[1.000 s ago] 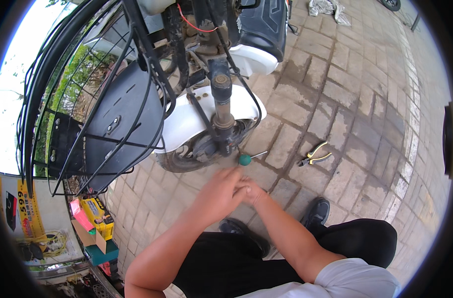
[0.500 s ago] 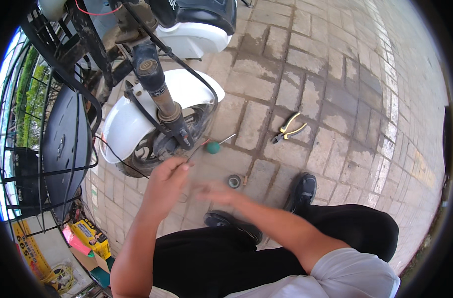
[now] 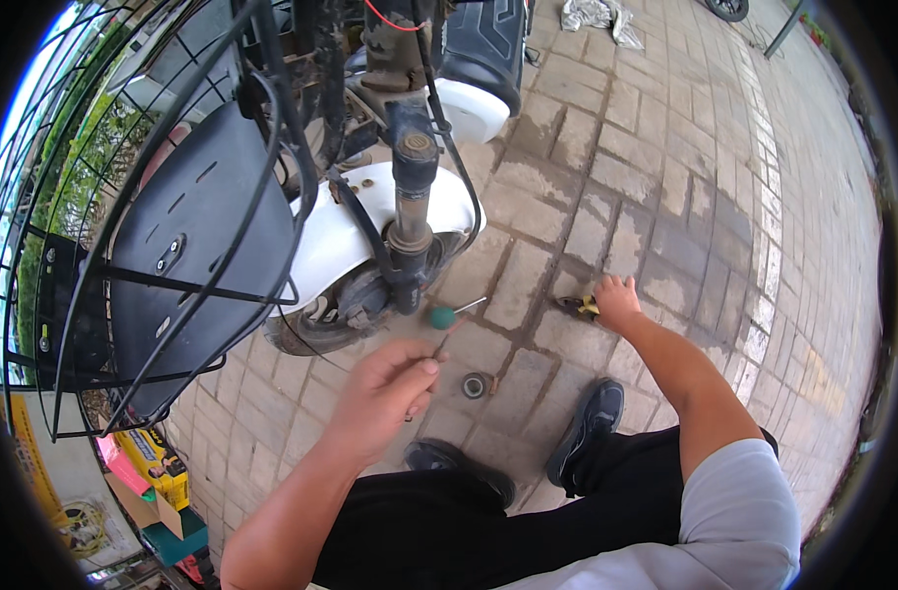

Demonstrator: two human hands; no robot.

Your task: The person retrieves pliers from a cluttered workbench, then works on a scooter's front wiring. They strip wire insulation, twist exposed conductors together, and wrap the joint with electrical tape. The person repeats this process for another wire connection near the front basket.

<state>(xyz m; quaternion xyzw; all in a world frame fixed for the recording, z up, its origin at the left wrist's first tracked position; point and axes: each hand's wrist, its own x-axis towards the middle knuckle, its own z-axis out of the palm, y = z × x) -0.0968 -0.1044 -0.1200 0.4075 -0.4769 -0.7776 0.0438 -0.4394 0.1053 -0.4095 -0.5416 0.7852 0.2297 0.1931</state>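
Note:
My left hand (image 3: 385,393) is closed on a thin wire (image 3: 441,344) with a reddish end, below the scooter's front fork. My right hand (image 3: 618,300) grips yellow-handled pliers (image 3: 577,305) on the paving (image 3: 646,231). A screwdriver with a round green handle (image 3: 442,317) lies just above my left hand. A small dark ring-shaped object (image 3: 474,384) lies between the two hands, above my shoes. The scooter's front wheel (image 3: 321,334) stands left of the screwdriver under a white mudguard (image 3: 449,197), beside the fork tube (image 3: 411,211).
A black wire basket (image 3: 183,206) with a dark plate hangs at the left. Boxes (image 3: 159,477) sit at the lower left beside a pale panel. A crumpled pale cloth (image 3: 597,20) lies at the top. Another wheel (image 3: 726,10) and a post show at the far top right.
My hands, together a second ago, have separated. My right hand has moved right and up onto the pliers. My left hand has come away with the wire in its fingers.

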